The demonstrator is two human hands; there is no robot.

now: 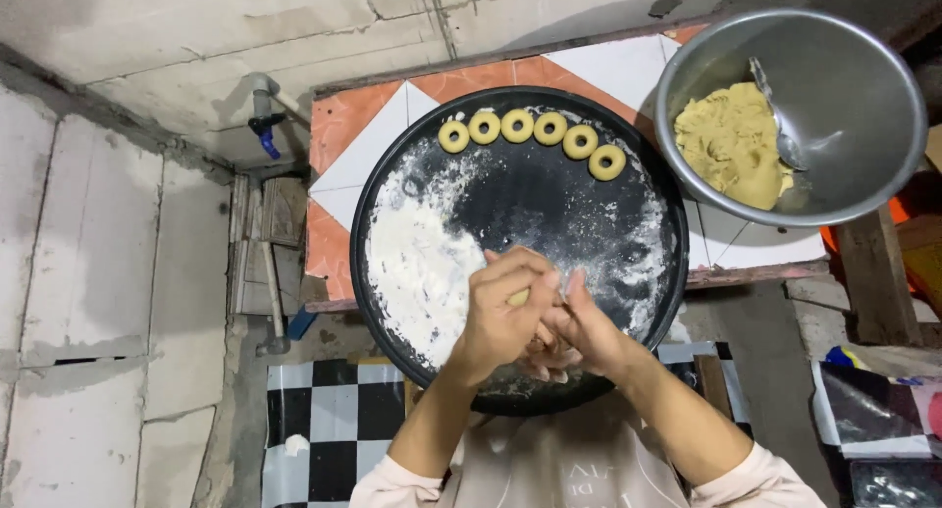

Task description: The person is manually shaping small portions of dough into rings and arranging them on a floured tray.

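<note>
A small piece of dough [518, 297] is pinched between both hands above the near edge of the round black tray [659, 272]. The left hand [500, 317] curls its fingers closed over the piece; the right hand [579, 326] presses against it from the side (grip partly hidden). Flour [422, 263] covers the tray's left part. Six dough rings [531, 135] line its far edge. A metal bowl [863, 125] holding dough and a spoon [780, 125] sits at the table's far right corner.
</note>
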